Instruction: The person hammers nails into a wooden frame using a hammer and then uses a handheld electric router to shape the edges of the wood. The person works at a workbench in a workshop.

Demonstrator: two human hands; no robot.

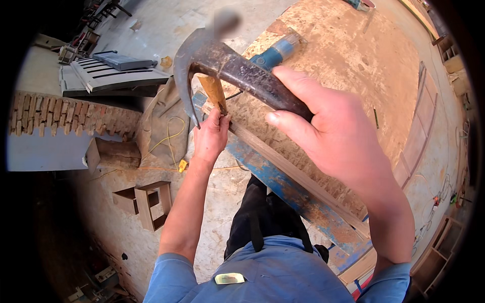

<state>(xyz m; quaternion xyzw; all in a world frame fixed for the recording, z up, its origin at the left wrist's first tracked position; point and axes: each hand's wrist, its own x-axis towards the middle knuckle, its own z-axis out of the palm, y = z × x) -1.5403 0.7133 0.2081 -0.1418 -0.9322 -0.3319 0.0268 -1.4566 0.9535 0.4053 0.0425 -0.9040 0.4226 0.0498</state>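
Note:
My right hand point(331, 123) grips a dark, worn claw hammer point(242, 73) near the camera. The hammer is raised, its claw curving down in front of my left hand. Lower down, my left hand point(211, 137) pinches a wood-handled chisel point(214, 92) that stands roughly upright. Its tip is hidden by my fingers. The chisel is at the far end of a long wooden strip point(298, 177), which lies along the near edge of the bench. A blue power tool point(275, 53) lies on the bench beyond the hammer.
The bench has a dusty board top point(348, 65) and a chipped blue side point(283, 187). On the floor at left are a small wooden frame point(153, 204), a yellow cord point(169, 136) and a wooden block point(116, 154). A low brick wall point(70, 113) stands beyond.

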